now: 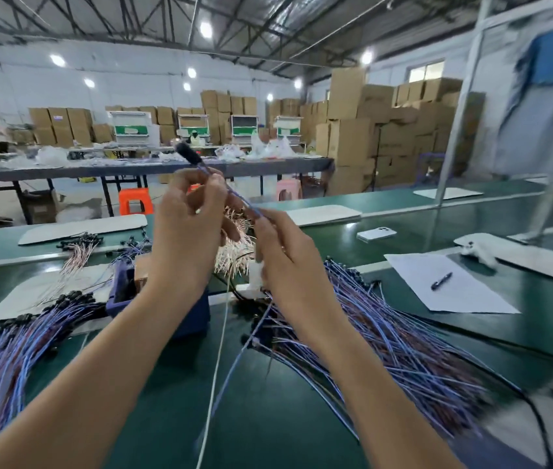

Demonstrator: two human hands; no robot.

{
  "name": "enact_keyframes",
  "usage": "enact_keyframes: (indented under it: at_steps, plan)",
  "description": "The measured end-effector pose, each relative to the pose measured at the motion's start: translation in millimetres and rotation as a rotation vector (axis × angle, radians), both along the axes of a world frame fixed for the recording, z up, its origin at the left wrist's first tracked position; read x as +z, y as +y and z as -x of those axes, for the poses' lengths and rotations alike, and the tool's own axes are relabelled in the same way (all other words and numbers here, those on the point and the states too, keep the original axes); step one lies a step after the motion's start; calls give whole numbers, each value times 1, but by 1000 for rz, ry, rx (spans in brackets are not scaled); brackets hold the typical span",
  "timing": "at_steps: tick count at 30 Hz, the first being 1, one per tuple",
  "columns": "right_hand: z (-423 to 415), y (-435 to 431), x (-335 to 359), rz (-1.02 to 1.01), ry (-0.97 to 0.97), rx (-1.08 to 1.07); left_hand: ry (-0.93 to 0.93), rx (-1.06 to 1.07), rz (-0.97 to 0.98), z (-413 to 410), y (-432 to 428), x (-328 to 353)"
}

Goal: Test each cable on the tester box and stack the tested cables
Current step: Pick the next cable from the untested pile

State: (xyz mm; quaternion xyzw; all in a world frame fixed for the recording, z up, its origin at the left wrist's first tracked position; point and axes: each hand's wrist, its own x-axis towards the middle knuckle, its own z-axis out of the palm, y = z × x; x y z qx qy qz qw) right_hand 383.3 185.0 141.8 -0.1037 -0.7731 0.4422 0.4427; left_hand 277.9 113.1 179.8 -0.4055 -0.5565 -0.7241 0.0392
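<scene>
Both hands are raised in the centre of the frame and hold one blue cable between them. The left hand pinches it between thumb and fingertips near its upper end. The right hand pinches it lower down, with the fingers curled round the wire. The cable slants up to the left and ends in a black plug above the left hand.

Below the left wrist, the blue tester box stands on the green table, largely hidden by the forearm. A pile of blue and red cables fans out at lower left. A larger pile spreads at lower right, under the right forearm. A thin white cord runs down the middle between the arms.

At right, a pen lies on a sheet of paper. A white phone lies further back.
</scene>
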Motion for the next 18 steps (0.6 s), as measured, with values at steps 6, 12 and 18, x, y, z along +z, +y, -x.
enact_keyframes:
  at_steps: [6,12,18]
  plan:
    - [-27,44,-11,-173,-264,-299,-261,-28,52,30,46,-17]
    - [-50,82,-31,-376,-674,-588,-337,-129,308,39,110,-47]
    - [-53,105,-70,-345,-1009,-758,-89,-245,972,43,135,-86]
